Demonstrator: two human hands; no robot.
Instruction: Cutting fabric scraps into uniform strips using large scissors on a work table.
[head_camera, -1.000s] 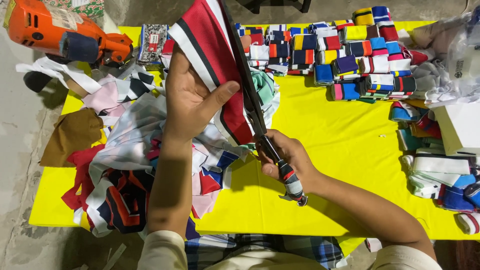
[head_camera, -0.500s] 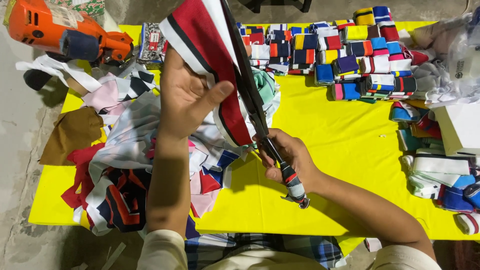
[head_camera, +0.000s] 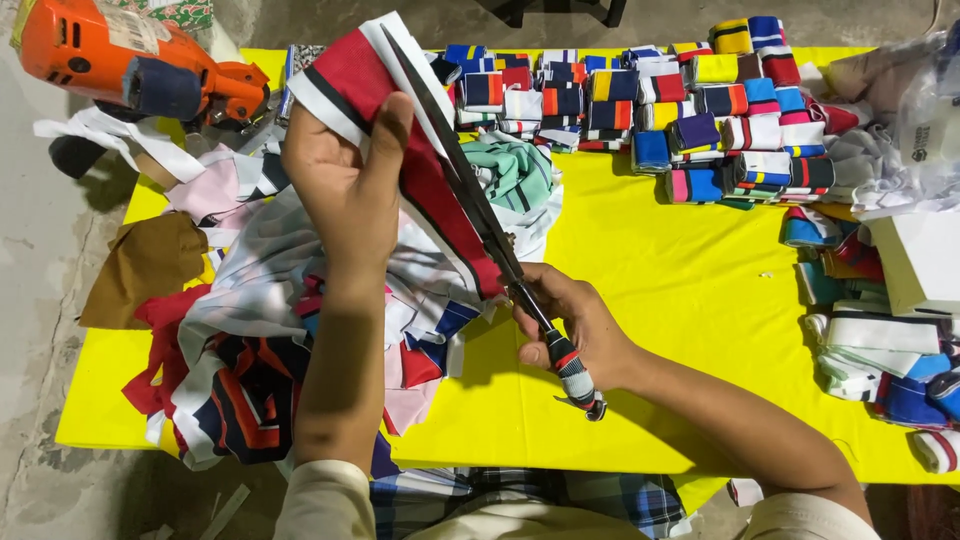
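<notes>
My left hand pinches a red, white and black striped fabric strip, holding it up over the yellow table. My right hand is closed around the scissors handle, blades lying along the strip's edge. Scrap pile sits left of the scissors, folded striped pieces to their upper right, orange power tool far upper left.
</notes>
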